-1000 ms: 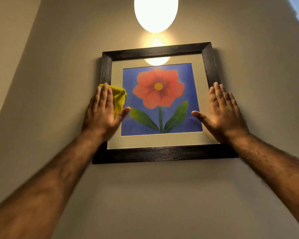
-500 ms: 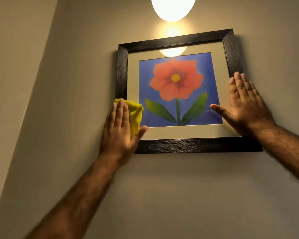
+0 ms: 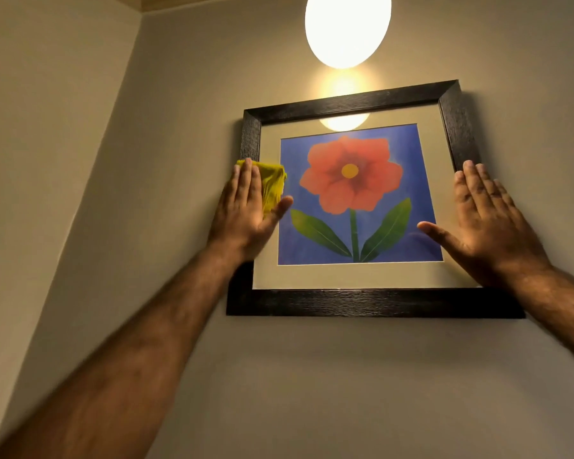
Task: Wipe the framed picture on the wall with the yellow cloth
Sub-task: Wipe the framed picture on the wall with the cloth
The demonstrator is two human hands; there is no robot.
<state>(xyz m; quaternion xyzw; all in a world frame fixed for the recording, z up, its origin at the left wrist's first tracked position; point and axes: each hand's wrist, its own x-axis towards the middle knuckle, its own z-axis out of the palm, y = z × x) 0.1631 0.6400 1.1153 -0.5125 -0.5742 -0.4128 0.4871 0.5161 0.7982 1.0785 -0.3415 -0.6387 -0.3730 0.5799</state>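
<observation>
Left hand (image 3: 246, 210) presses yellow cloth (image 3: 272, 187) on framed picture (image 3: 355, 303); right hand (image 3: 487, 223) flat.

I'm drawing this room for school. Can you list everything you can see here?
wall: one, beige, behind everything
framed picture: one, dark frame with a red flower on blue, hanging on the wall
lamp: one, glowing white, above the framed picture
yellow cloth: one, yellow, on the picture's left edge
left hand: one, pressing flat on the yellow cloth
right hand: one, flat on the picture's right side
</observation>
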